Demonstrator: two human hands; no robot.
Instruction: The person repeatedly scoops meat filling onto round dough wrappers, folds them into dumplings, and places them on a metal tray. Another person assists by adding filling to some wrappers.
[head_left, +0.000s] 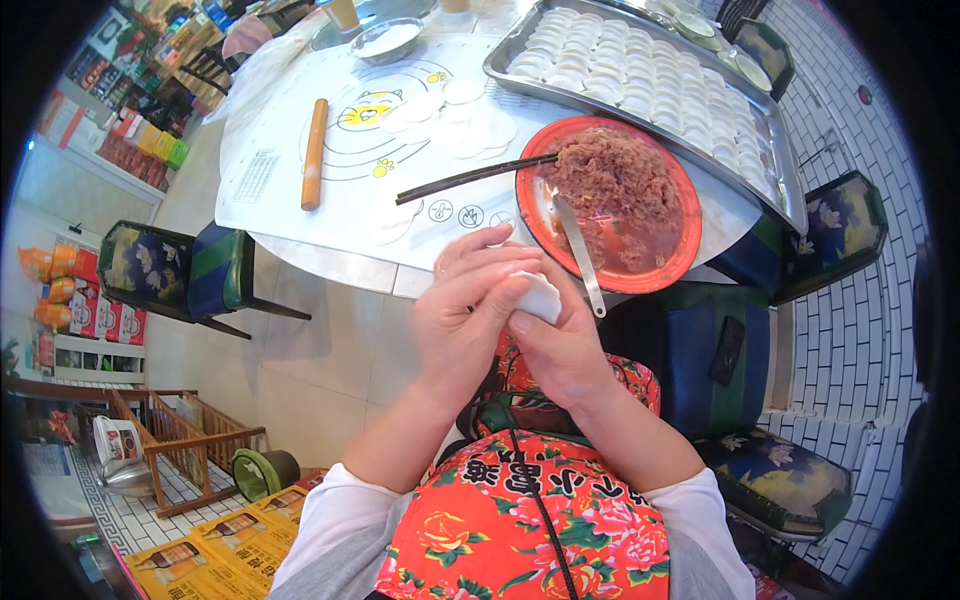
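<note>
Both my left hand (469, 307) and my right hand (559, 337) grip a folded white dumpling (538, 298) between thumbs and fingers, in front of the table's near edge. Just beyond them is a red-rimmed round tray (684, 259) of minced meat filling (615, 169), with a flat metal spatula (579, 251) and dark chopsticks (476, 178) resting on it. Round dough wrappers (480, 127) lie on the white printed mat (270, 217), some overlapping. A wooden rolling pin (314, 154) lies left of them. Rows of white dumplings (637, 71) fill much of a metal tray (787, 180) at the back right.
A bowl of white flour (386, 39) stands at the table's back, beside a cup (341, 15). Chairs flank the table, one at left (217, 270) and one at right (847, 225). A dark phone (727, 350) lies on a seat at my right. A green-lined bin (259, 474) stands lower left.
</note>
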